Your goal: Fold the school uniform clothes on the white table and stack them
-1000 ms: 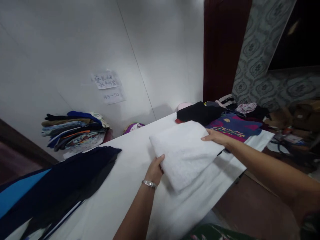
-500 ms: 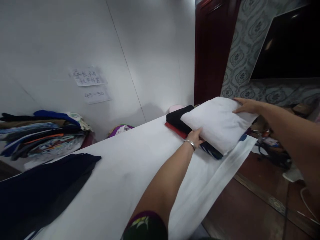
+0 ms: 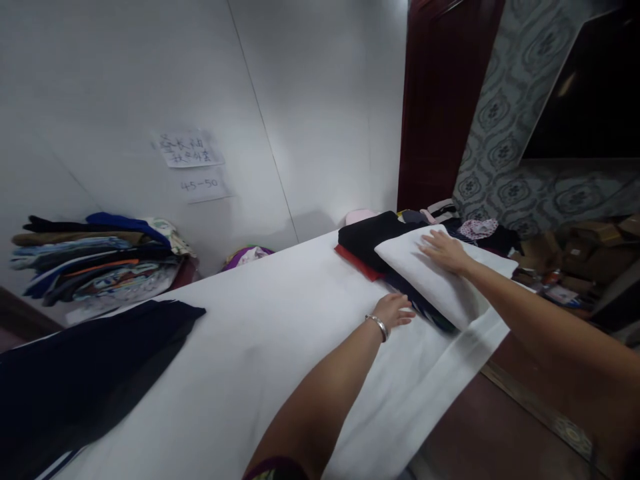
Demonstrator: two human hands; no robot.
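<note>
A folded white garment [image 3: 425, 267] lies on top of a small pile at the far right end of the white-covered table [image 3: 280, 313]. My right hand [image 3: 445, 251] rests flat on it, fingers spread. Just in front of the pile is my left hand [image 3: 393, 311], holding nothing, its fingers apart and a silver bangle on the wrist. Beside and partly under the white garment are folded black cloth [image 3: 367, 233], red cloth [image 3: 357, 261] and dark blue cloth [image 3: 417, 303]. A dark navy garment [image 3: 100, 373] is spread over the near left of the table.
A tall stack of folded clothes [image 3: 110, 260] stands at the left by the wall. Handwritten paper signs [image 3: 193, 150] hang above the table. More clothes [image 3: 477, 229] lie beyond the pile, with cardboard boxes [image 3: 590, 247] at the right. A dark red door [image 3: 445, 100] is behind.
The white garment has come down onto the pile. My left hand has let go of it and drawn back toward me; my right hand has moved from its far edge onto its top.
</note>
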